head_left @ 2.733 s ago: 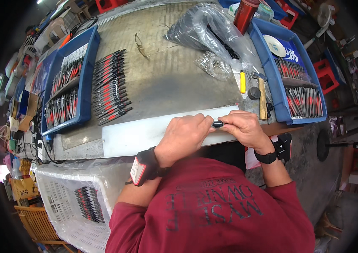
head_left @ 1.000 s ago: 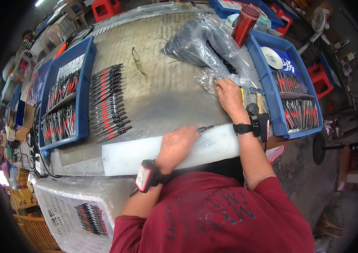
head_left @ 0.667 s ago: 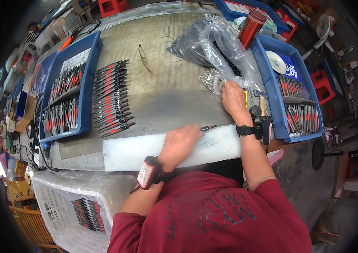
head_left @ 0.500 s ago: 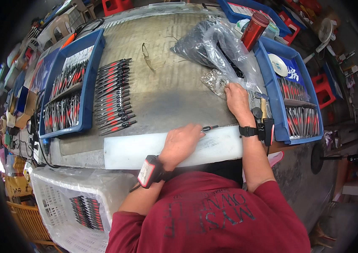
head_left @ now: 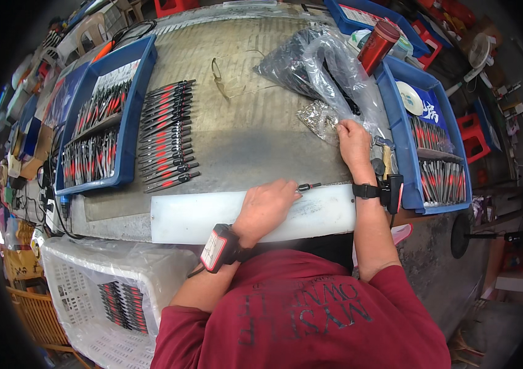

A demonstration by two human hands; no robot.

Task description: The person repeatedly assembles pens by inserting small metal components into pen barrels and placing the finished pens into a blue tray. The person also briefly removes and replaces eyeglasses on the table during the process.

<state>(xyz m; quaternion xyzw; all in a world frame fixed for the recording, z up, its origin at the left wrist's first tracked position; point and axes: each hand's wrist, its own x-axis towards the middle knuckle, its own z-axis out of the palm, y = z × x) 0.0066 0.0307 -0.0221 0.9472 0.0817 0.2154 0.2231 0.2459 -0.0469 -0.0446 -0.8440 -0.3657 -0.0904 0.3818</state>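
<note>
My left hand (head_left: 268, 206) is closed over the white board (head_left: 200, 218). From its fingers juts the dark, ringed end of a pen-like piece (head_left: 309, 186); the rest is hidden in the grip. My right hand (head_left: 354, 144) reaches farther, its fingertips pinched at the edge of a clear bag of small metal parts (head_left: 318, 119). What those fingertips hold, if anything, is too small to make out. Left of my hands, a row of slim black-and-red pen-like pieces (head_left: 164, 136) lies side by side on the table.
Blue trays (head_left: 137, 117) (head_left: 391, 101) with more such pieces stand left and right. A plastic bag of dark parts (head_left: 286, 64) lies beyond my right hand, near a red flask (head_left: 378, 48). Glasses (head_left: 216, 71) lie mid-table. A lined white basket (head_left: 77, 289) stands lower left.
The view has shifted slightly. My right hand stays at the bag of metal parts, its fingers drawn closer together at the edge. My left hand keeps its hold on the pen-like piece.
</note>
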